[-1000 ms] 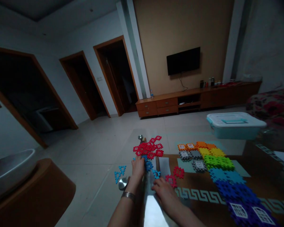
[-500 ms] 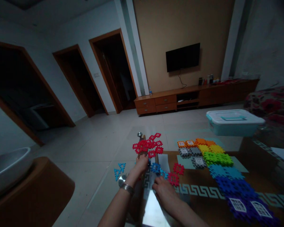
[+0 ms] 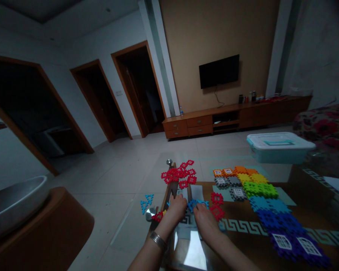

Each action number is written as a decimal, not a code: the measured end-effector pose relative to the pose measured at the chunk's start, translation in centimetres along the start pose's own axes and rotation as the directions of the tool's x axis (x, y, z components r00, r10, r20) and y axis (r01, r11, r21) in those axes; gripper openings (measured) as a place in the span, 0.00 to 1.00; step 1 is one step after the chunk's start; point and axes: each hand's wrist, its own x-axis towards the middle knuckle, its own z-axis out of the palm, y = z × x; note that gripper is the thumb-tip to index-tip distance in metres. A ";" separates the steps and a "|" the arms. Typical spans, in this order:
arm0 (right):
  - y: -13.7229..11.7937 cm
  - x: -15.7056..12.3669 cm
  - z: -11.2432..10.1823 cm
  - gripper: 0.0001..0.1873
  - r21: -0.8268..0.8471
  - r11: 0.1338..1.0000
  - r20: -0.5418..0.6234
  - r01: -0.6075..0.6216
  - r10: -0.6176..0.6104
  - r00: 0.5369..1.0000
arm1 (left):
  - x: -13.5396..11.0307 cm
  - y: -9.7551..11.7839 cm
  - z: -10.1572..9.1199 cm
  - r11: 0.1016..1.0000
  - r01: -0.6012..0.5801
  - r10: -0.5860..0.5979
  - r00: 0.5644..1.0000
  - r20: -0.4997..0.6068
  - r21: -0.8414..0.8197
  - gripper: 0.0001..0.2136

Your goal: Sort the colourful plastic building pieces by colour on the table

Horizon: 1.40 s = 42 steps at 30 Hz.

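My left hand (image 3: 178, 207), with a bracelet at its wrist, is closed over the left side of the glass table. Its fingertips are hard to see, and what they hold is hidden. To the right, my right hand (image 3: 205, 220) has its fingers curled onto blue interlocking plastic pieces (image 3: 192, 205). Beyond the left hand lies a cluster of red interlocking pieces (image 3: 173, 174). Two loose red pieces (image 3: 217, 211) lie beside the right hand. Light-blue triangular pieces (image 3: 144, 205) are left of my left hand, and red pieces (image 3: 158, 216) show partly behind its forearm.
Sorted tiles fill the table's right: orange (image 3: 238, 170), grey (image 3: 234, 181), yellow (image 3: 255, 177), green (image 3: 260, 189), blue (image 3: 282, 222) and purple (image 3: 296, 244). A lidded box (image 3: 279, 152) stands behind them. A metal basin (image 3: 19, 199) is at left.
My left hand has drawn back from the red cluster and moved right. My right hand has moved forward onto the blue pieces. The view has shifted slightly.
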 end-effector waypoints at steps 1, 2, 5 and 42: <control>-0.2 0.0 0.2 0.23 0.025 0.999 -0.018 0.020 -0.019 1.000 | -0.2 0.1 0.1 1.000 0.006 -0.006 1.000 0.003 0.018 0.18; -0.5 0.0 0.5 0.23 0.043 0.998 -0.029 0.040 -0.039 0.999 | -0.3 0.1 0.1 0.999 0.011 -0.012 1.000 0.008 0.039 0.18; -1.5 -0.4 1.2 0.22 0.042 0.996 -0.011 0.075 -0.074 0.997 | -0.4 -0.5 -0.1 0.997 0.023 -0.024 0.999 0.021 0.079 0.16; 7.2 -9.6 -4.1 0.24 0.078 0.977 0.088 0.200 -0.207 0.974 | -3.0 2.2 2.7 0.993 0.053 -0.056 0.998 -0.027 -0.102 0.20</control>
